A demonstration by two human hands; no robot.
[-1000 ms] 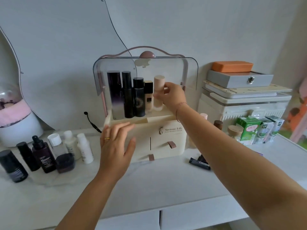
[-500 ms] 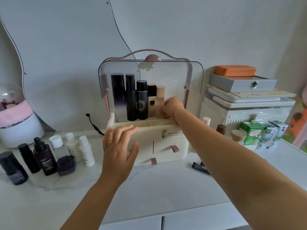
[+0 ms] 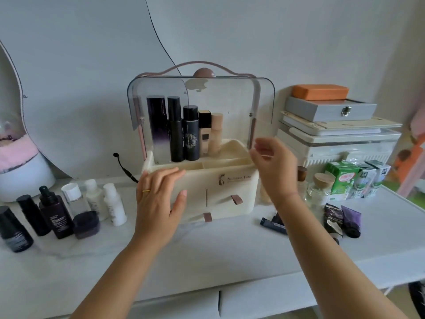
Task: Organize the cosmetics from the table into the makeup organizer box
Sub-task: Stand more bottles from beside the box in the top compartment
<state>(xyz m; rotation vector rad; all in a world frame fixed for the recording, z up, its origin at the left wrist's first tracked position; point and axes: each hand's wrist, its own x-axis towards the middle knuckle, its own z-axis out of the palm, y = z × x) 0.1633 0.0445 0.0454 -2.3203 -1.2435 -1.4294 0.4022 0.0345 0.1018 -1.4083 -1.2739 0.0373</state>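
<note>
White table (image 3: 230,254): both hands (image 3: 158,203) empty beside organizer (image 3: 225,192).

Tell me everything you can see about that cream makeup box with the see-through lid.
The makeup organizer box is cream plastic, standing upright on the white table against the wall. Its smoky clear lid is swung up, under a pink handle. Five bottles stand in a row at the left of the open top tray; the right part is empty. Two front drawers carry brown pull tabs. The left hand rests against its front; the right hand hovers empty by its right edge.
</note>
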